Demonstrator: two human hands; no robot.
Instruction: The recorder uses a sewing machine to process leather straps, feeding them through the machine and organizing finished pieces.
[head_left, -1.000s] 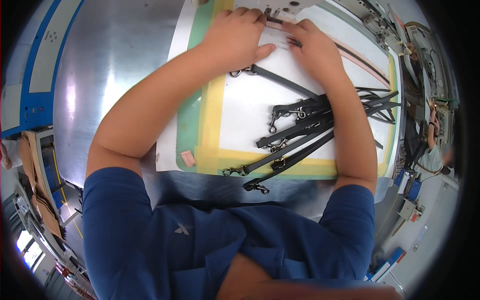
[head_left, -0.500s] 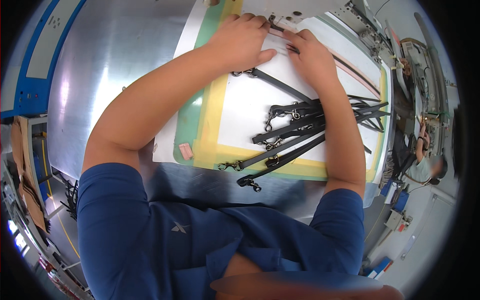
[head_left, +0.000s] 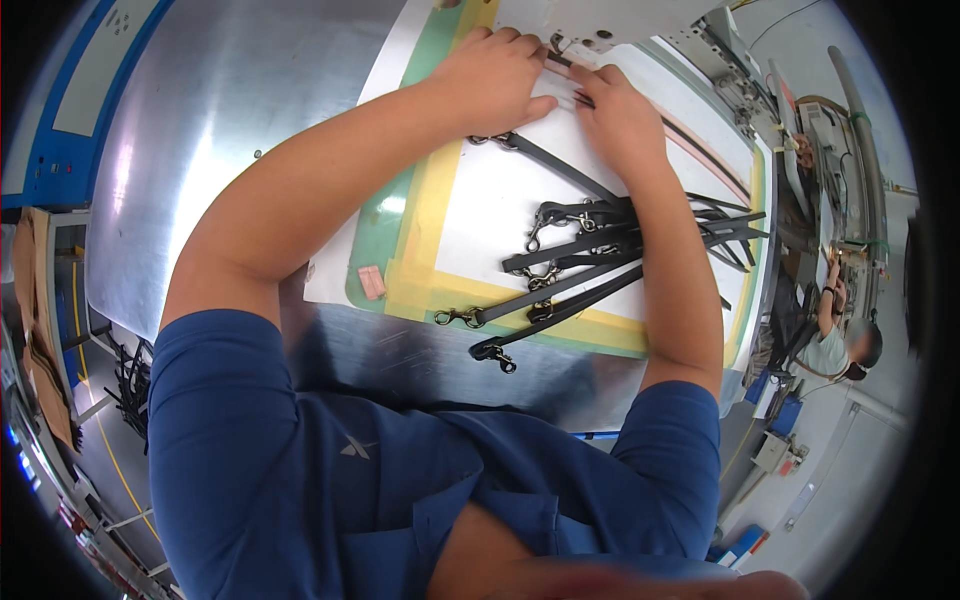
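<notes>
Black straps point(head_left: 590, 270) with metal clips point(head_left: 460, 317) fan out mid-frame. Above them, at top centre, the left hand point(head_left: 495, 82) and right hand point(head_left: 622, 118) set bent fingers against a thin dark strip point(head_left: 560, 59) showing between them; whether they pinch or merely press it, I cannot tell.

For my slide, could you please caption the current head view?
Left hand and right hand at a dark strip, near black straps with metal clips.
</notes>
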